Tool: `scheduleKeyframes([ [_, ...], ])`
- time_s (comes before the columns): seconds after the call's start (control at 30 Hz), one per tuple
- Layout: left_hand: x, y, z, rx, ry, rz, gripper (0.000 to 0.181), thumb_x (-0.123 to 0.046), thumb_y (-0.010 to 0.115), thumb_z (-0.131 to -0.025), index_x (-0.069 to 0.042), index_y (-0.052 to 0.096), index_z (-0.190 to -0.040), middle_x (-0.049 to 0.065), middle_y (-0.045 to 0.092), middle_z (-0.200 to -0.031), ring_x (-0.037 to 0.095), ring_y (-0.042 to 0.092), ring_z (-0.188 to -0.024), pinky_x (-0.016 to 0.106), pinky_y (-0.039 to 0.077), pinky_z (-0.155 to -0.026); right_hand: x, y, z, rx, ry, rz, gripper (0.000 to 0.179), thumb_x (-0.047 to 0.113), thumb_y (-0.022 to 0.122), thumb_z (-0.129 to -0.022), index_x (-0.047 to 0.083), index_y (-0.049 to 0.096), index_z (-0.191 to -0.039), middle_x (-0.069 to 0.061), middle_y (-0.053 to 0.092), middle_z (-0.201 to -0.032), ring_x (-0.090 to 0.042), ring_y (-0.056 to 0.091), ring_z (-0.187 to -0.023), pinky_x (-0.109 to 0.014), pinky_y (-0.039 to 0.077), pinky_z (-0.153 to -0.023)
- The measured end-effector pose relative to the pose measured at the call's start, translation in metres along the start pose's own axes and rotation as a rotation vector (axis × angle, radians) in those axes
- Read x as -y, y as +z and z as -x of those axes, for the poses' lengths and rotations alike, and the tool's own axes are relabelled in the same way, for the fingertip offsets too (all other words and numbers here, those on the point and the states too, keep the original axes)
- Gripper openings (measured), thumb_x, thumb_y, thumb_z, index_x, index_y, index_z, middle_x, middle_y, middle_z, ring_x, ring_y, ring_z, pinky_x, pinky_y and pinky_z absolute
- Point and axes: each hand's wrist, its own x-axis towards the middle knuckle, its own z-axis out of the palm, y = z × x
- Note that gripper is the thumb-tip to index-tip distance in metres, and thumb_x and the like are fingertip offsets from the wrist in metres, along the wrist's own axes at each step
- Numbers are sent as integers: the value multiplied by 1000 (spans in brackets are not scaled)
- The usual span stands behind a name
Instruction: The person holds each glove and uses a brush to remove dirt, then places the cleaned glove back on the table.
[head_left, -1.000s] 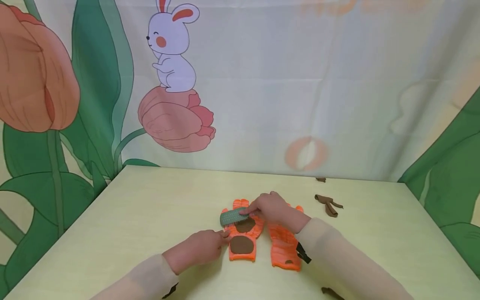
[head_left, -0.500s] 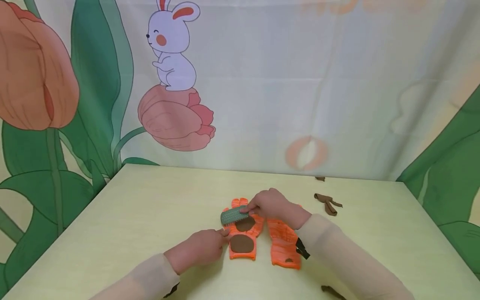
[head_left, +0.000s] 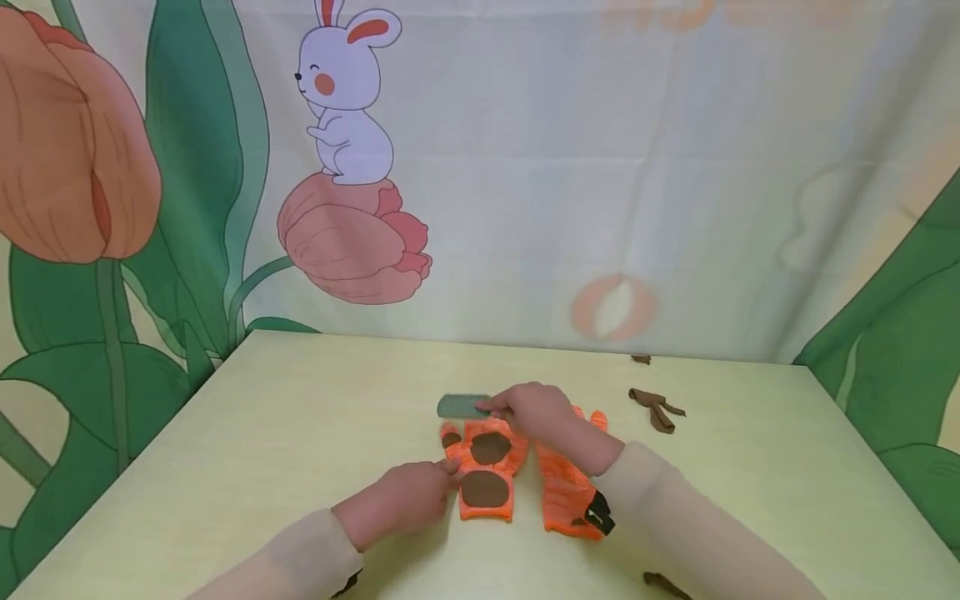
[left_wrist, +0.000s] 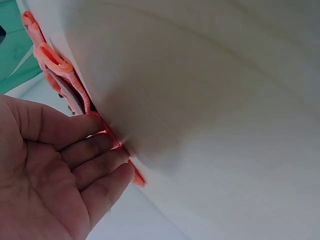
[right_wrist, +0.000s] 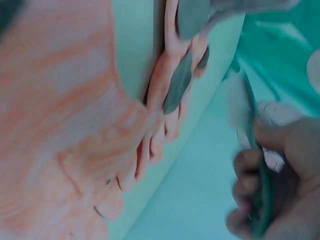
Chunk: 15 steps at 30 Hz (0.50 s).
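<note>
A green brush (head_left: 459, 407) is gripped by my right hand (head_left: 536, 410), its head up by the fingers of the left orange knit glove (head_left: 486, 510). In the right wrist view the brush's green handle (right_wrist: 265, 192) runs through my curled fingers, and its pale bristles are blurred. That glove has brown patches (head_left: 484, 489) on its palm and one digit. The fingertips of my left hand (head_left: 412, 497) press its left edge; in the left wrist view the fingers are relaxed, right at the edge. A second orange glove (head_left: 567, 500) lies to the right, partly under my right forearm.
Twisted brown strips (head_left: 657, 409) lie on the pale table (head_left: 337, 400) to the right of the gloves. Another small brown scrap (head_left: 641, 359) is near the back edge, and one more (head_left: 664, 585) lies at the front. A printed curtain (head_left: 510, 192) hangs behind the table.
The brush has moved up and away from the left glove's palm, baring the brown-tipped digit at its left. My left hand has hardly moved.
</note>
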Motion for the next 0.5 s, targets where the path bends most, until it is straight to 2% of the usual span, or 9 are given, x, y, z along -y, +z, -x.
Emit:
scheduleKeyframes([
  [0.07,0,0,1,-6,2,9,47,-6,56,-99,-11,59,-145,8,55,-154,29,61,-133,45,56,-99,-1,3,3,73,-21,-10,31,16,64,-102,27,73,-129,-9,74,-90,-11,26,-52,-23,19,-52],
  [0.13,1,0,2,-8,-7,22,46,-6,56,-99,-12,60,-145,7,56,-154,28,61,-134,45,55,-101,-5,10,1,83,-43,14,29,17,65,-101,27,75,-126,-6,77,-98,-9,31,-55,-22,20,-53],
  [0.17,1,-1,2,-1,-10,29,46,-6,56,-99,-13,60,-145,7,55,-155,28,60,-136,45,54,-101,-7,13,-2,69,-50,34,28,17,66,-100,27,76,-125,-5,77,-97,-8,32,-55,-22,19,-53],
  [0.3,-1,-1,1,29,-5,36,46,-7,55,-100,-13,59,-146,4,53,-156,26,54,-142,44,52,-106,-12,24,-13,-18,-47,99,27,17,66,-100,29,76,-122,-4,74,-76,-10,26,-52,-24,15,-54],
  [0.4,-1,0,1,38,1,18,46,-8,55,-101,-14,59,-146,3,53,-157,24,53,-143,43,51,-107,-9,24,-19,-64,-51,136,28,19,67,-99,31,75,-123,-4,59,-57,-12,21,-51,-25,14,-55],
  [0.5,0,0,0,28,-8,9,45,-8,55,-101,-14,60,-145,2,53,-157,24,54,-143,43,52,-106,-6,20,-21,-99,-49,113,30,21,66,-100,31,73,-128,-7,55,-54,-12,21,-50,-24,15,-55],
])
